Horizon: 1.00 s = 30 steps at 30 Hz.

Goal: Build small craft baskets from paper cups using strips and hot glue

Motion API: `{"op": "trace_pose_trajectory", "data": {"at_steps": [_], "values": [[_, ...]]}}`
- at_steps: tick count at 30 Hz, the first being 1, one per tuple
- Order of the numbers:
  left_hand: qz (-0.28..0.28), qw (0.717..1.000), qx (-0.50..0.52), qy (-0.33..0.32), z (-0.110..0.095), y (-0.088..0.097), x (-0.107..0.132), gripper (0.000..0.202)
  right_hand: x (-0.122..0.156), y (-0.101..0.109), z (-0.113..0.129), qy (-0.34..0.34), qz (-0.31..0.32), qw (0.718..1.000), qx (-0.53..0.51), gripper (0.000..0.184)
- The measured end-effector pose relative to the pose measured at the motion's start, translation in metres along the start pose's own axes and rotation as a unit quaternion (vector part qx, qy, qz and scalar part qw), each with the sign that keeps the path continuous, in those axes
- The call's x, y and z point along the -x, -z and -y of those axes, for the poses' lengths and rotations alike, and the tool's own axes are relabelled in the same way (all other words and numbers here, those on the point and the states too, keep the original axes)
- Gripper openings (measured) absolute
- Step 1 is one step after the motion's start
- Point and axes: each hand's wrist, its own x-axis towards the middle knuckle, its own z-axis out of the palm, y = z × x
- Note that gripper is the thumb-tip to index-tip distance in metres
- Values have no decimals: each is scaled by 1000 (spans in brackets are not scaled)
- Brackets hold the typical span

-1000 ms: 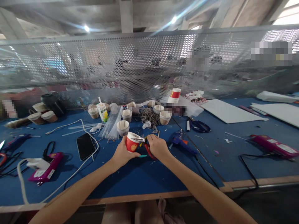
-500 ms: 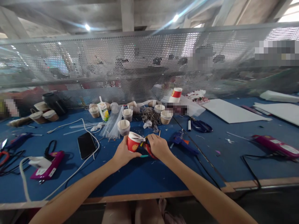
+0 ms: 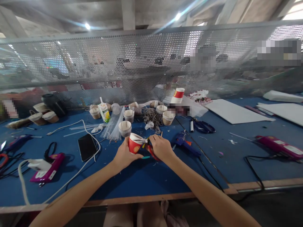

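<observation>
A red and white paper cup (image 3: 134,147) is gripped by my left hand (image 3: 123,156), tilted a little toward the right. My right hand (image 3: 161,147) is closed round the red handles of a pair of scissors (image 3: 154,152). Their metal blades reach left to the cup's rim; whether the paper is cut there I cannot tell. Under the cup, by my left thumb, a thin teal piece (image 3: 146,157) sticks out; what it is stays unclear. Just beyond the cup stands a pale cup wrapped in cord (image 3: 125,128).
Behind my hands are more wrapped cups (image 3: 168,117), a heap of cord (image 3: 152,118) and clear plastic strips (image 3: 115,127). A blue glue gun (image 3: 186,143) lies right, a phone (image 3: 87,147) and magenta power strip (image 3: 48,168) left. A perforated metal screen (image 3: 146,63) closes the back.
Both hands, the cup and the scissors hold nearly the same place. The whole view has shifted very slightly.
</observation>
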Motion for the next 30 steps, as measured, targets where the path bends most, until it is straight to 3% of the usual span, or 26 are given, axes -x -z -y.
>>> {"op": "trace_pose_trajectory", "data": {"at_steps": [10, 15, 20, 30], "values": [[14, 1000, -18, 1, -1, 7, -2, 66, 1, 4, 0, 31, 11, 999, -6, 48], [-14, 999, -39, -21, 0, 6, -1, 66, 0, 6, 3, 30, 36, 999, -2, 41], [-14, 999, -39, -18, -1, 4, 2, 68, 0, 4, 4, 10, 43, 999, 8, 22], [-23, 999, -47, -13, 2, 3, 1, 73, 0, 1, 0, -4, 35, 999, -19, 22]]}}
